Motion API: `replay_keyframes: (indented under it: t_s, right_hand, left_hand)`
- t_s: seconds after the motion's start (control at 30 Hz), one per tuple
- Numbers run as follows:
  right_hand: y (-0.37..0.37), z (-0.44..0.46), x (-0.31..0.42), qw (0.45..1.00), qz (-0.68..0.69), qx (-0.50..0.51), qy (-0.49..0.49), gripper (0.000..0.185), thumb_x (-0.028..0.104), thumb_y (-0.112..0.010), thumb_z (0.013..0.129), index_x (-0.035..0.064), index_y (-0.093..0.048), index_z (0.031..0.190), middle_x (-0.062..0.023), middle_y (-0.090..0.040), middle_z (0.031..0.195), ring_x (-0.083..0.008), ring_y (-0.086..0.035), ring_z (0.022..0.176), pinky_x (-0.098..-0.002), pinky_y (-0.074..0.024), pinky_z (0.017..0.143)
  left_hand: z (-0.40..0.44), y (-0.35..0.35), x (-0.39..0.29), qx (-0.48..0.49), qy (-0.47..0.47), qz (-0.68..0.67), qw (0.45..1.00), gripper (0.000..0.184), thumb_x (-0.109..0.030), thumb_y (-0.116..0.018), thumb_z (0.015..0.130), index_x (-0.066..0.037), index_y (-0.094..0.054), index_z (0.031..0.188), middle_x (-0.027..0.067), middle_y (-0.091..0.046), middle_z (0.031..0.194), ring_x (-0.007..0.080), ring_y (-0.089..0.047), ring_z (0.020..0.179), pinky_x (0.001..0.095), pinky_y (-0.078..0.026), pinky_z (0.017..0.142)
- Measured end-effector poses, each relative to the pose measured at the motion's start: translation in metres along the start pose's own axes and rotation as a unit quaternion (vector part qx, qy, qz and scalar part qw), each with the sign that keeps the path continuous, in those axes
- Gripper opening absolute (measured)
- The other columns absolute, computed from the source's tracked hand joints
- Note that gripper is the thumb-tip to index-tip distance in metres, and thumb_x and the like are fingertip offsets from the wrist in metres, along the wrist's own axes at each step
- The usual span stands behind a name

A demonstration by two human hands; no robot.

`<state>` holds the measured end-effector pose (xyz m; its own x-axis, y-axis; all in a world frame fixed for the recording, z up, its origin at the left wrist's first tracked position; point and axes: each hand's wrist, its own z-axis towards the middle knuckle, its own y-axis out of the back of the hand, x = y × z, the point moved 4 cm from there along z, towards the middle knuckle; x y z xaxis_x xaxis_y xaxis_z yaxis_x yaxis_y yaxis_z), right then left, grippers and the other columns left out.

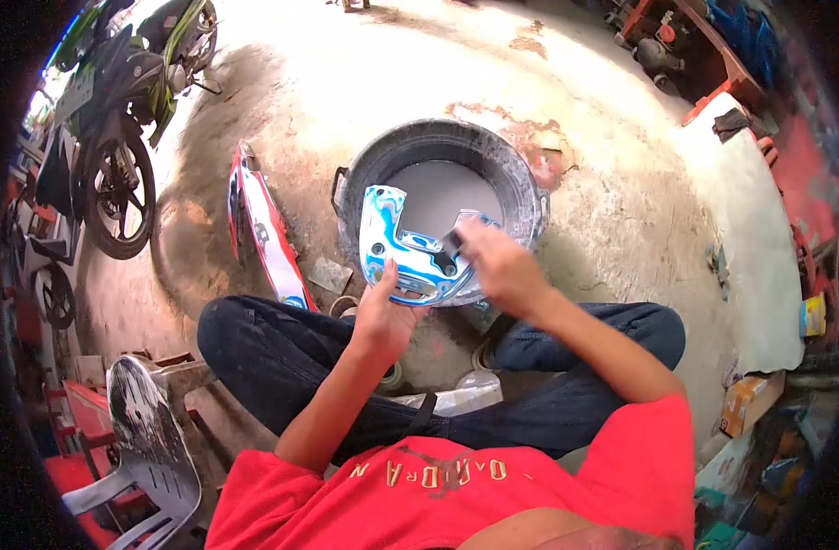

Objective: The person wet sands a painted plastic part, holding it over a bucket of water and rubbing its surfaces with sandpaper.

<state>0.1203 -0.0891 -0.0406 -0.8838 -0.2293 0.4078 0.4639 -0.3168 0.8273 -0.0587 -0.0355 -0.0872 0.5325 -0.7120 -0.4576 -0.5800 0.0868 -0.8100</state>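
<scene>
A curved blue-and-white motorcycle fairing panel (381, 225) is held tilted over the near side of a black tub (383, 147) of cloudy grey water (447, 188). My left hand (387, 312) grips its lower edge, thumb on the front face. Over the panel's right part is my right hand (500, 261), its fingers closed on a small dark piece of sandpaper (452, 242) against the panel. The hand partly covers the panel's right end. Left of the tub, a long red-and-white panel (265, 220) lies on the floor.
A motorcycle (121, 174) stands at the upper left. At the lower left is a worn plastic chair (154, 440). A cardboard box (751, 401) and a yellow container (812, 316) are at the right. My bent legs flank the near side of the tub.
</scene>
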Motion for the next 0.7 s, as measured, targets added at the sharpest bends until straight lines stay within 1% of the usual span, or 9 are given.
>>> replay_keyframes:
  t_s: [0.13, 0.23, 0.33, 0.37, 0.47, 0.53, 0.6, 0.63, 0.7]
  right_hand:
    - [0.013, -0.001, 0.035, 0.986, -0.028, 0.004, 0.167, 0.04, 0.01, -0.058, 0.092, -0.005, -0.057, 0.129, -0.0234, -0.061, 0.131, -0.0362, -0.063, 0.115, -0.0443, -0.0496, 0.101]
    - [0.024, 0.017, -0.022, 0.995, -0.093, -0.023, 0.002, 0.041, 0.007, -0.056, 0.092, -0.0013, -0.055, 0.133, -0.0242, -0.06, 0.131, -0.037, -0.059, 0.122, -0.0453, -0.0468, 0.104]
    - [0.042, 0.028, -0.028, 0.992, -0.081, -0.079, -0.047, 0.043, 0.003, -0.054, 0.091, -0.0017, -0.053, 0.134, -0.0253, -0.058, 0.133, -0.0382, -0.058, 0.122, -0.0463, -0.0449, 0.106]
    - [0.045, 0.023, -0.008, 0.996, -0.029, -0.063, -0.046, 0.044, 0.001, -0.051, 0.09, -0.0027, -0.054, 0.134, -0.0251, -0.057, 0.135, -0.0368, -0.057, 0.126, -0.0455, -0.0446, 0.107]
    - [0.013, -0.006, 0.057, 0.99, -0.024, 0.022, 0.134, 0.046, 0.003, -0.052, 0.089, -0.0026, -0.054, 0.135, -0.0235, -0.059, 0.135, -0.0332, -0.058, 0.126, -0.0445, -0.046, 0.106]
    - [0.009, -0.005, 0.045, 0.99, -0.026, 0.034, 0.137, 0.046, -0.002, -0.054, 0.089, -0.0034, -0.054, 0.135, -0.0231, -0.06, 0.134, -0.0347, -0.058, 0.126, -0.0443, -0.046, 0.106]
    - [0.027, 0.014, 0.009, 0.998, -0.017, 0.041, -0.04, 0.045, 0.006, -0.052, 0.09, -0.0056, -0.053, 0.134, -0.0251, -0.059, 0.133, -0.0358, -0.058, 0.125, -0.0452, -0.0449, 0.107]
    - [0.028, 0.021, -0.008, 0.995, -0.101, -0.023, 0.006, 0.045, 0.008, -0.053, 0.091, -0.007, -0.053, 0.133, -0.0259, -0.059, 0.133, -0.0375, -0.058, 0.124, -0.0456, -0.0444, 0.108]
    - [0.016, 0.006, 0.004, 0.998, -0.027, 0.012, 0.061, 0.045, 0.01, -0.054, 0.091, -0.007, -0.053, 0.133, -0.0262, -0.059, 0.133, -0.0371, -0.057, 0.125, -0.046, -0.044, 0.108]
  left_hand:
    - [-0.004, -0.009, -0.003, 0.028, 0.008, -0.015, 0.999, 0.038, -0.032, -0.052, 0.104, -0.01, -0.049, 0.135, 0.0085, -0.062, 0.13, 0.0262, -0.06, 0.12, 0.0472, -0.049, 0.101]
    - [-0.008, -0.016, -0.007, 0.024, 0.005, -0.013, 1.0, 0.038, -0.033, -0.051, 0.105, -0.01, -0.05, 0.134, 0.0089, -0.062, 0.13, 0.0257, -0.061, 0.119, 0.0453, -0.05, 0.1]
    - [-0.011, -0.022, -0.011, 0.025, 0.007, -0.004, 1.0, 0.038, -0.034, -0.052, 0.105, -0.008, -0.05, 0.133, 0.0096, -0.063, 0.128, 0.0254, -0.062, 0.118, 0.0451, -0.05, 0.1]
    - [-0.01, -0.022, -0.011, 0.029, 0.006, -0.006, 1.0, 0.038, -0.034, -0.052, 0.105, -0.008, -0.051, 0.133, 0.0097, -0.064, 0.127, 0.0253, -0.062, 0.118, 0.0451, -0.05, 0.1]
    - [-0.01, -0.016, -0.009, 0.042, 0.003, -0.007, 0.999, 0.038, -0.034, -0.051, 0.105, -0.008, -0.051, 0.132, 0.0095, -0.064, 0.126, 0.0247, -0.062, 0.118, 0.045, -0.05, 0.099]
    - [-0.011, -0.018, -0.01, 0.038, -0.007, 0.002, 0.999, 0.039, -0.035, -0.052, 0.105, -0.008, -0.05, 0.133, 0.0095, -0.064, 0.126, 0.0247, -0.062, 0.118, 0.0453, -0.05, 0.1]
    - [-0.013, -0.018, -0.012, 0.042, -0.01, -0.016, 0.999, 0.039, -0.033, -0.053, 0.104, -0.008, -0.049, 0.134, 0.0095, -0.063, 0.128, 0.0252, -0.062, 0.117, 0.0465, -0.049, 0.101]
    - [-0.013, -0.019, -0.013, 0.037, -0.007, -0.015, 0.999, 0.039, -0.033, -0.053, 0.105, -0.008, -0.048, 0.135, 0.0096, -0.062, 0.128, 0.0253, -0.062, 0.117, 0.0468, -0.049, 0.102]
    - [-0.013, -0.022, -0.013, 0.033, -0.007, -0.016, 0.999, 0.038, -0.031, -0.053, 0.105, -0.008, -0.048, 0.134, 0.0101, -0.062, 0.128, 0.0262, -0.061, 0.117, 0.047, -0.049, 0.101]
